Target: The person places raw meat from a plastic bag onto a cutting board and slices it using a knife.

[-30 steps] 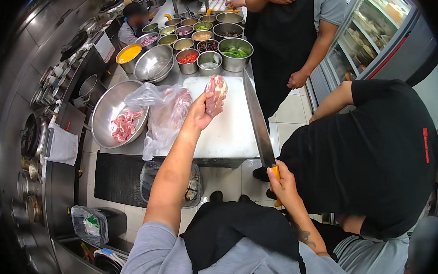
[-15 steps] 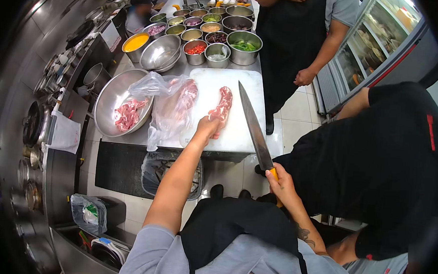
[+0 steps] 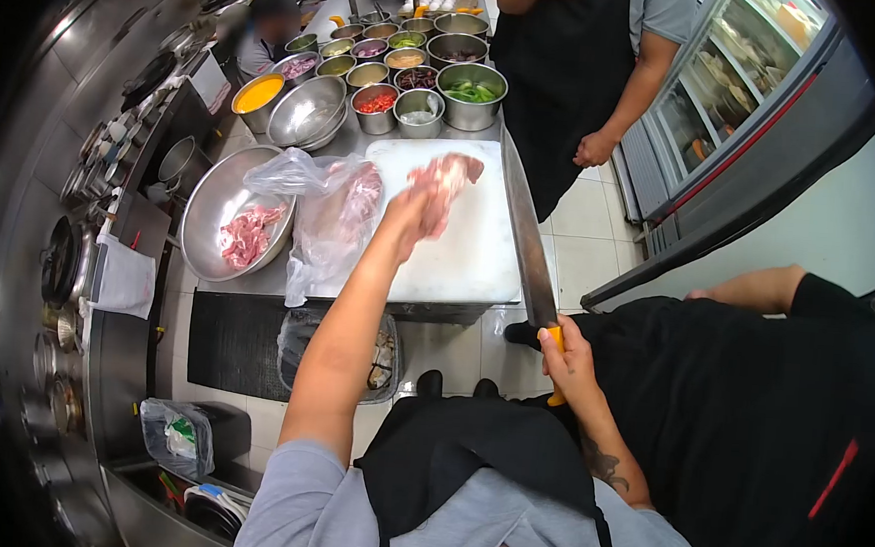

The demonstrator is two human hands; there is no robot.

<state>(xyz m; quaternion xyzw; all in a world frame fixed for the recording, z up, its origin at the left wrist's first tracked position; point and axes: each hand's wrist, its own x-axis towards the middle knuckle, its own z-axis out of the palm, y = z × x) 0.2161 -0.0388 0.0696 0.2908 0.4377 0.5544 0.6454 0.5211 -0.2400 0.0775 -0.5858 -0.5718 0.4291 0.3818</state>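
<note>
Grasping a raw meat piece (image 3: 445, 182) by its near side, the left hand (image 3: 408, 218) holds it over the white cutting board (image 3: 470, 271); the right hand (image 3: 567, 358) clasps a chef's knife (image 3: 530, 239). The meat looks soft, probably slippery, best held around its thickest part.

Above the white cutting board (image 3: 468, 265), the left hand (image 3: 409, 215) and the piece of meat (image 3: 450, 179) were smeared by blur, so that the exact grip could not be made out and contact with the board could not be judged. Off the board's near right corner, the middle of the yellow handle (image 3: 557, 337) was covered by the right hand (image 3: 570, 359), while left of the board the bagged meat (image 3: 360, 197) was veiled by crumpled plastic (image 3: 310, 256). Past its far right corner, a standing person (image 3: 569, 81) was cut off at the top edge.
</note>
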